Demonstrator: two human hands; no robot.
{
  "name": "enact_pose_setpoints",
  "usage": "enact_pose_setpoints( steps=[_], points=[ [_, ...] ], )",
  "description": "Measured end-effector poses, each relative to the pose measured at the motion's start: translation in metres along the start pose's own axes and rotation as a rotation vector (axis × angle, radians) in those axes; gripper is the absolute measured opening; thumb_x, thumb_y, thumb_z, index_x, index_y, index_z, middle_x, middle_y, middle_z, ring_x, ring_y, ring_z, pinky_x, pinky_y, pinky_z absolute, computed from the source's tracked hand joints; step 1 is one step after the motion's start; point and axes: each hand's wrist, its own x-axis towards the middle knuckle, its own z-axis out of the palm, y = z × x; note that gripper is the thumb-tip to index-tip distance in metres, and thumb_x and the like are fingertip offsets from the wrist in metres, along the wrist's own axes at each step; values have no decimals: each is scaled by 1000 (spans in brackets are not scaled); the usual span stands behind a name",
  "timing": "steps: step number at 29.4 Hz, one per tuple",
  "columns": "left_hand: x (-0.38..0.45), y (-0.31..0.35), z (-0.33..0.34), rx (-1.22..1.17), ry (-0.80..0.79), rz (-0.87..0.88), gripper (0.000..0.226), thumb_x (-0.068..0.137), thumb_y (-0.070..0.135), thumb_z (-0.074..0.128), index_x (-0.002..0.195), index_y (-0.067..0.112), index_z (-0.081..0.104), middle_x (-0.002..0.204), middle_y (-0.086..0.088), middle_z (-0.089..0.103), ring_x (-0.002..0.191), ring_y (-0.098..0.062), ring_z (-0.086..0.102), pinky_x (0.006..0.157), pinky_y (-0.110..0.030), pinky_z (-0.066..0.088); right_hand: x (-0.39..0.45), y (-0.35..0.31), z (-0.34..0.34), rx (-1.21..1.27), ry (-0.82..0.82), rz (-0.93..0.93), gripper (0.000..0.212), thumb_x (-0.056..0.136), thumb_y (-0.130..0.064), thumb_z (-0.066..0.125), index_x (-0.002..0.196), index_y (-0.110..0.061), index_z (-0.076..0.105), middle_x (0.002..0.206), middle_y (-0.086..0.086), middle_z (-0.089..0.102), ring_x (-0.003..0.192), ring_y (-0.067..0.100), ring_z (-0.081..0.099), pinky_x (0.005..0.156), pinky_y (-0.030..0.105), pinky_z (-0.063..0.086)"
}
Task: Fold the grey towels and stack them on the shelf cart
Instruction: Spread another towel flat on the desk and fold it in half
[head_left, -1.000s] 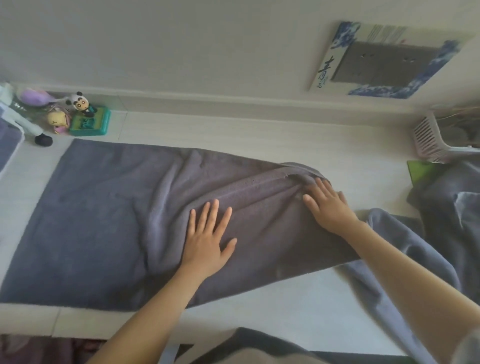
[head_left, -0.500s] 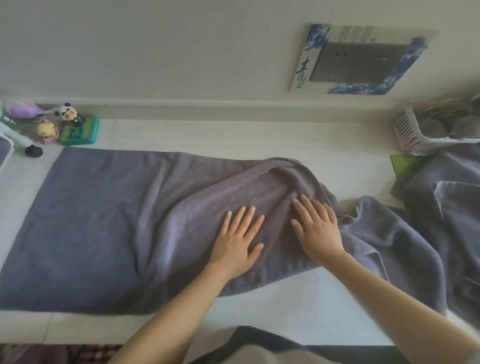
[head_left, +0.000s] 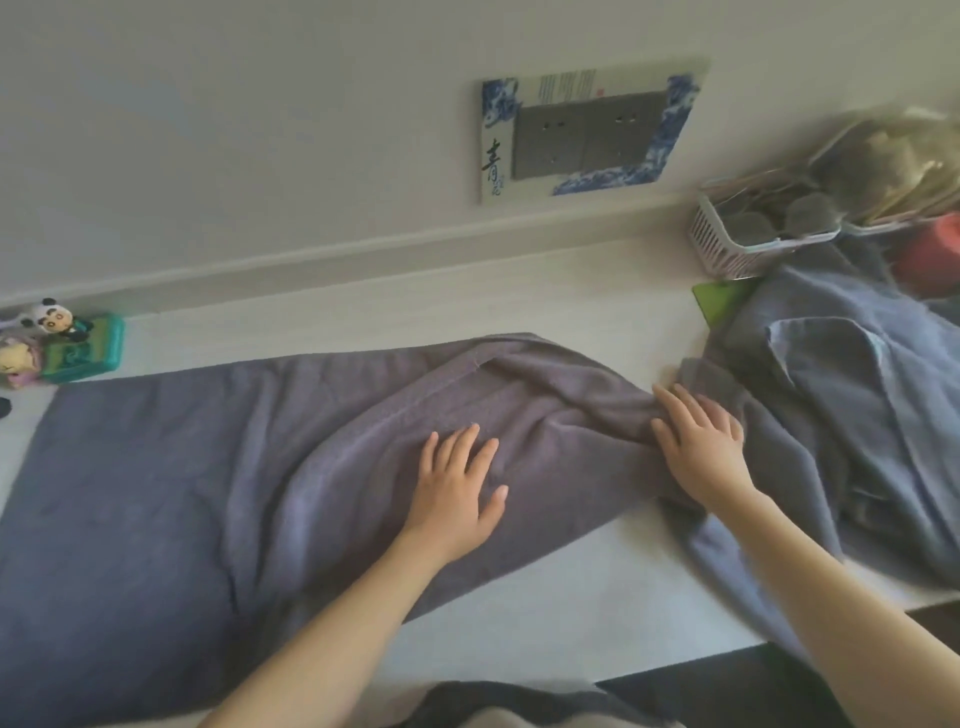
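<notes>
While the grey towel (head_left: 208, 483) lies spread along the white counter (head_left: 566, 613), its right end folded over and rumpled, you are smoothing that fold: left hand (head_left: 457, 493) flat, fingers spread; right hand (head_left: 701, 447) flat, fingers close together. Next, press the creases out and square the edges.
</notes>
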Motion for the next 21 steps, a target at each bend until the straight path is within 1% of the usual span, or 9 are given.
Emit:
enact_pose_setpoints(
  steps=[3,5,8,12,14,15,17,18,21],
  points=[
    [22,18,-4,-19,5,78,59,90,47,33,135,12,49,145,-14,42,131,-27,40,116,-48,14,2,8,-6,-13,-80,34,39,97,-37,43,134,-26,47,133,8,45,119,34,37,100,42,28],
    [38,36,-9,-44,9,132,57,90,45,35,132,11,53,142,-14,46,127,-27,44,115,-49,19,3,9,-13,-6,-61,25,31,93,-34,51,120,-19,59,118,12,49,111,35,42,93,40,31],
    [64,63,-18,-157,39,212,55,91,42,35,132,9,53,142,-12,46,128,-26,44,113,-49,24,4,6,-24,114,34,-11,23,88,-34,61,98,-15,68,115,9,54,111,36,42,88,36,27],
    [101,99,-46,-349,-108,301,71,89,56,24,148,16,28,157,1,22,145,-12,12,119,-40,1,-1,1,-50,246,152,-157,37,77,-46,54,84,-13,69,98,3,68,112,31,52,96,33,18],
    [117,112,-62,-400,-246,279,65,91,57,37,146,23,33,151,5,35,141,-8,19,118,-40,0,-3,-1,-67,292,145,-209,44,79,-51,47,85,-13,67,85,-1,65,101,25,57,103,31,15],
    [124,118,-71,-454,-301,254,53,92,53,46,137,26,45,138,4,51,132,-9,32,116,-38,11,-3,-1,-78,297,140,-235,49,80,-56,42,86,-14,66,77,-5,61,94,24,58,105,29,14],
    [138,122,-87,-604,-380,218,22,91,41,57,104,25,65,99,3,65,100,-10,51,92,-32,38,-4,0,-100,258,69,-249,49,84,-58,45,90,-14,64,73,-6,55,94,23,55,104,25,15],
    [145,120,-93,-659,-389,210,16,92,37,58,94,23,67,88,4,64,88,-9,55,82,-29,41,-4,3,-109,223,-7,-241,44,86,-55,52,92,-13,61,77,-2,57,98,22,52,99,22,16],
    [163,102,-113,-762,-378,109,24,91,40,57,97,19,66,98,7,67,95,-9,60,92,-27,45,-5,16,-127,223,-335,-166,41,81,-55,62,84,-14,54,81,4,58,98,22,46,79,26,26]
  ],
)
